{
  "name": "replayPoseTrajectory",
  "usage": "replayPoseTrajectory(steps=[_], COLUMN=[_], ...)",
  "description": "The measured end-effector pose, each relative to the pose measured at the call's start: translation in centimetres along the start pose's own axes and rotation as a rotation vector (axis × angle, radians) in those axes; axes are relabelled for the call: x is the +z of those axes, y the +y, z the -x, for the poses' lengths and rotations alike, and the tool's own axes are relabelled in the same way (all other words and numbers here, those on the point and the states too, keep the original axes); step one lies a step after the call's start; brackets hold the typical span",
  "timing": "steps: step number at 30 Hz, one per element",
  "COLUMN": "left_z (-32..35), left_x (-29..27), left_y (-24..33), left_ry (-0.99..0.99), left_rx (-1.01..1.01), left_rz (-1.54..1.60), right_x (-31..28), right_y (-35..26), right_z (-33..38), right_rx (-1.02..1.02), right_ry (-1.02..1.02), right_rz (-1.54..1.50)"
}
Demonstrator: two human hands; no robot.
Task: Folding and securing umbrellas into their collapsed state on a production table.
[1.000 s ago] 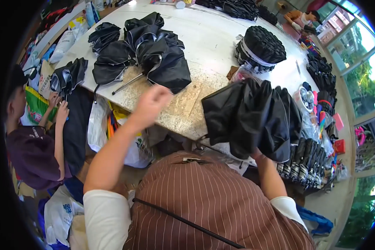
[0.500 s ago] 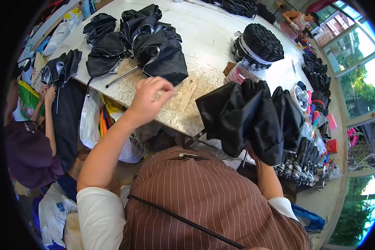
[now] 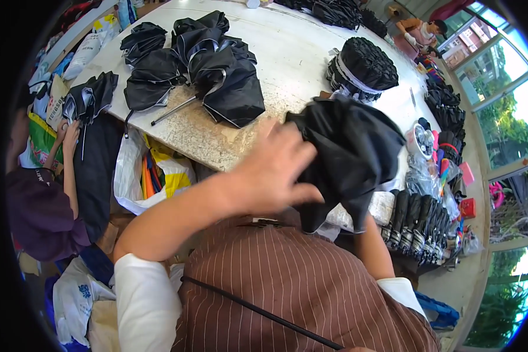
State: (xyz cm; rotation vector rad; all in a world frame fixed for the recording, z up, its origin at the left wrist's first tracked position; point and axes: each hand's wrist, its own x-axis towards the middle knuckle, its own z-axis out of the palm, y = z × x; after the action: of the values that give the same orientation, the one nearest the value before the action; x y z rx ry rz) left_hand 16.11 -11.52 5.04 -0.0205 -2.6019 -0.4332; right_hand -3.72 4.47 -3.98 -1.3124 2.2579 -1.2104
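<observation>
A black folding umbrella [image 3: 349,152] with loose, bunched cloth hangs in front of me at the table's near edge. My right hand [image 3: 366,226] holds it from below; the cloth hides most of its fingers. Beside the cloth's left side is my left hand [image 3: 276,170], blurred, with fingers spread and nothing in it. Whether its fingertips touch the cloth, I cannot tell. Farther left on the table lie several loose black umbrellas [image 3: 229,82], one with its metal shaft [image 3: 175,110] sticking out.
A round bundle of black cloth [image 3: 369,64] stands on the white table [image 3: 293,53]. Several folded umbrellas [image 3: 416,217] are lined up at right. A white bag [image 3: 129,176] hangs under the left edge. One co-worker [image 3: 41,199] handles an umbrella at left; another person [image 3: 419,35] is at the far right.
My left hand has moved right and nearer to me, from over the table to the umbrella's side. The held umbrella has turned, and its cloth is drawn closer together.
</observation>
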Motion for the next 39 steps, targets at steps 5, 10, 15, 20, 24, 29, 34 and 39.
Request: replayPoseTrajectory(steps=[5,10,15,20,24,29,34,39], left_z=[1.2,0.6,-1.1,-0.7,-2.3,-3.5,-2.0,-4.2], left_x=[-4.8,-2.6,-5.6,-5.1,-3.3,-8.7,-3.4,-3.7], left_y=[2.9,-0.5,2.4,-3.1,-0.3,-1.6,-2.1,2.3], left_ry=[-0.254,0.026,-0.306,-0.065,-0.383,0.106,-0.443,-0.321], left_rx=[0.015,-0.157,0.061,-0.257,-0.217,-0.166,-0.291,0.287], left_rz=[0.909,0.443,1.396,0.755,0.663,1.606,0.423,0.818], right_x=[-0.5,1.0,-0.4,-0.4,1.3,-0.1,0.1,-0.3], right_y=[2.4,4.0,-3.8,-2.4,-0.4,4.3,4.5,2.6], right_z=[1.4,-0.7,-0.9,-2.1,-1.4,-1.3,-1.7,-2.0], right_rx=[-0.017,-0.061,-0.056,-0.077,-0.119,-0.111,-0.287,-0.351], right_ry=[0.057,0.025,0.117,0.121,0.124,0.149,0.091,0.082], right_rz=[0.041,0.059,0.268,0.422,0.533,0.696,0.726,0.630])
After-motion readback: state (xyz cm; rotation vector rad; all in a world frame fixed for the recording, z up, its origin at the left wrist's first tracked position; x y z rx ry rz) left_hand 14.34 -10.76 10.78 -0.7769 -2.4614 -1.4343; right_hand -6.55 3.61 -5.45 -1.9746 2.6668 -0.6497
